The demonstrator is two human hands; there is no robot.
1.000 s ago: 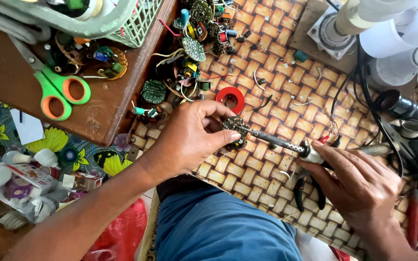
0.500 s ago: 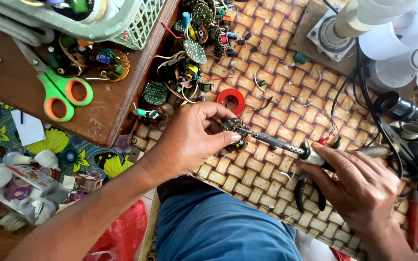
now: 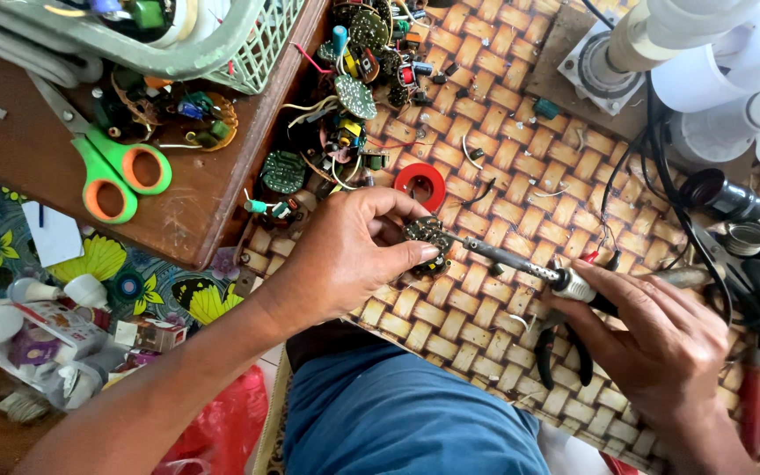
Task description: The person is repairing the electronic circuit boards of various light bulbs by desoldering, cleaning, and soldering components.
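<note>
Head view: the left hand (image 3: 345, 255) pinches a small round circuit board (image 3: 426, 239) just above the woven mat (image 3: 503, 158), steadying it for the soldering iron (image 3: 521, 264). The right hand (image 3: 661, 339) grips the iron's handle at four o'clock; its long axis runs toward ten o'clock, tip touching the board. A red tape roll (image 3: 420, 185) lies at twelve o'clock.
</note>
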